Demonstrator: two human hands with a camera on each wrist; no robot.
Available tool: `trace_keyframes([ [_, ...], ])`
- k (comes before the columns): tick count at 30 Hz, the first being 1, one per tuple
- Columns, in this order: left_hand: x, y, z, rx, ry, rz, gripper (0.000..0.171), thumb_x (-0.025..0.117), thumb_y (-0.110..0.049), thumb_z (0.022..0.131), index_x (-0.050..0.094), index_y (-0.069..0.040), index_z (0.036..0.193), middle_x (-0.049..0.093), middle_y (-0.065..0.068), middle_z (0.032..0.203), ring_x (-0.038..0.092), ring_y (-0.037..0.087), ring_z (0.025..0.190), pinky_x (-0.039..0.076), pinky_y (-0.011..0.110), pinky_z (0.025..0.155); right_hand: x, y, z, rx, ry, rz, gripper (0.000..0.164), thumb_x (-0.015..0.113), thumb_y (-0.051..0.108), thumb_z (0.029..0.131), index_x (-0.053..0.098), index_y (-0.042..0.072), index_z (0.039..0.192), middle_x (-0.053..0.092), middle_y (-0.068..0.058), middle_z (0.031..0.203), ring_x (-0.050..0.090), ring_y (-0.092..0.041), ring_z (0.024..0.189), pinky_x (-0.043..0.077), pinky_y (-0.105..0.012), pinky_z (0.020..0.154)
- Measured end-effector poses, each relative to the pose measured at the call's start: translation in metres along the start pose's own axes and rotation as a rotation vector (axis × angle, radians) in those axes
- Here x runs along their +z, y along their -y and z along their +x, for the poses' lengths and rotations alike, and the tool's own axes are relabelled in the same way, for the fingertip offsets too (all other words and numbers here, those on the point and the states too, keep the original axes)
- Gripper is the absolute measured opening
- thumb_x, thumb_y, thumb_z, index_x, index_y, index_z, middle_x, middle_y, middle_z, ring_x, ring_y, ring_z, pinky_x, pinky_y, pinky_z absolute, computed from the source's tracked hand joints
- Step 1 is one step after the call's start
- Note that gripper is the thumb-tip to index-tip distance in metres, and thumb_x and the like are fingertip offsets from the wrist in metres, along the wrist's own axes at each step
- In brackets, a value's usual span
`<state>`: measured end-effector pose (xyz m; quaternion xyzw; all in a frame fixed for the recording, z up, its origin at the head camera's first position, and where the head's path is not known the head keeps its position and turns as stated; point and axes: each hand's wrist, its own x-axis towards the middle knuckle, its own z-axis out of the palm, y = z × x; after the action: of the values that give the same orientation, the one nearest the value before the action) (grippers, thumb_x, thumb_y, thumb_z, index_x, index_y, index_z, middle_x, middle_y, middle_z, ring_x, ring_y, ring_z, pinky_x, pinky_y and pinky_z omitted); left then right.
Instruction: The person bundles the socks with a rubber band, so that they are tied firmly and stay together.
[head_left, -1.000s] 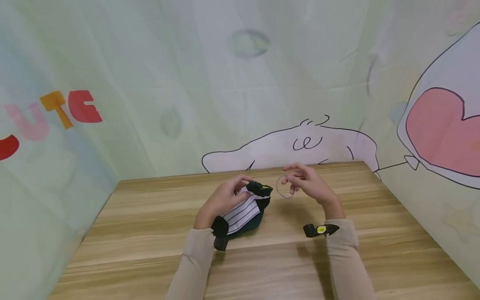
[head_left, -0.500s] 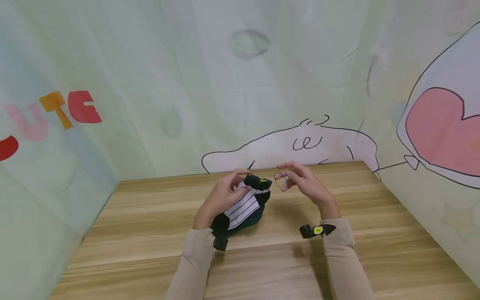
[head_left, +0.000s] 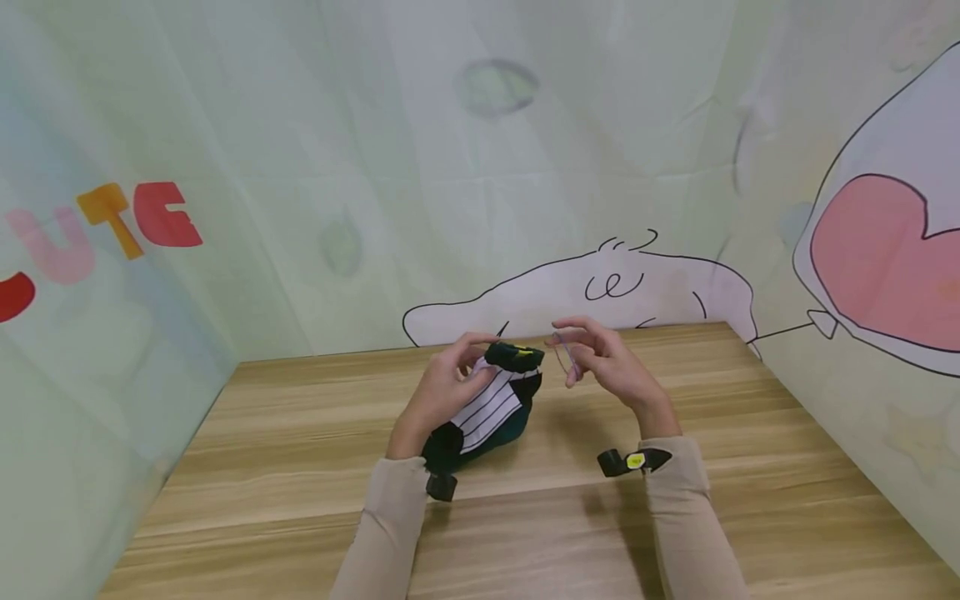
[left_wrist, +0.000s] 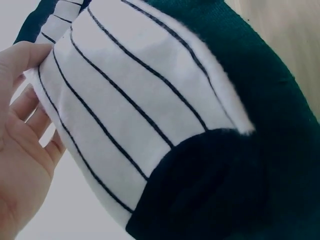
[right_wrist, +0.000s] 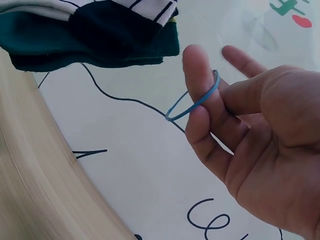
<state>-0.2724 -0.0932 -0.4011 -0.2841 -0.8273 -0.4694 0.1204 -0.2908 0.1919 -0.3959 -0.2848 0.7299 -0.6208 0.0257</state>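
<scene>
Fingers (left_wrist: pixel 22 105) of the left hand (head_left: pixel 438 400) were bent in a close pinch on the side of the socks (head_left: pixel 487 418), white with black lines and backed by dark green. Those socks slanted over the wooden bench (head_left: pixel 285 467), their yellow-marked end raised; whether the lower end touched the wood could not be told. Partly curled fingers of the right hand (head_left: pixel 618 371) held a thin blue band (right_wrist: pixel 202 100), looped round them, just beside the raised end.
</scene>
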Motion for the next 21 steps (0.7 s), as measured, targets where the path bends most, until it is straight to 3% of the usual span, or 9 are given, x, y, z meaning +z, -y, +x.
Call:
trace_keyframes([
  [5,0.001,-0.002,0.000,0.016,-0.006,-0.007,0.038,0.068,-0.011,0.096,0.058,-0.020,0.132,0.072,0.000,0.102,0.059,0.018,0.083,0.046,0.036,0.075,0.003,0.000,0.001,-0.047,0.001,0.063,0.050,0.043,-0.011,0.100,0.045,0.016,0.141,0.051,-0.025,0.144,0.062,-0.031,0.057,0.054,-0.030,0.060],
  [12,0.002,-0.003,0.000,0.035,-0.007,-0.010,0.038,0.067,-0.011,0.096,0.059,-0.021,0.131,0.073,0.002,0.103,0.059,0.017,0.083,0.046,0.035,0.075,0.007,-0.001,0.003,-0.090,-0.054,0.143,0.048,0.057,-0.006,0.098,0.044,0.020,0.136,0.053,-0.028,0.139,0.058,-0.019,0.052,0.052,-0.026,0.050],
  [21,-0.002,-0.002,0.000,0.052,-0.047,-0.029,0.038,0.068,-0.009,0.095,0.060,-0.020,0.130,0.073,0.002,0.107,0.062,0.017,0.085,0.046,0.035,0.075,0.016,0.002,0.006,-0.046,-0.109,0.148,0.016,0.061,0.003,0.099,0.048,0.011,0.105,0.062,-0.023,0.130,0.060,-0.018,0.051,0.047,-0.025,0.051],
])
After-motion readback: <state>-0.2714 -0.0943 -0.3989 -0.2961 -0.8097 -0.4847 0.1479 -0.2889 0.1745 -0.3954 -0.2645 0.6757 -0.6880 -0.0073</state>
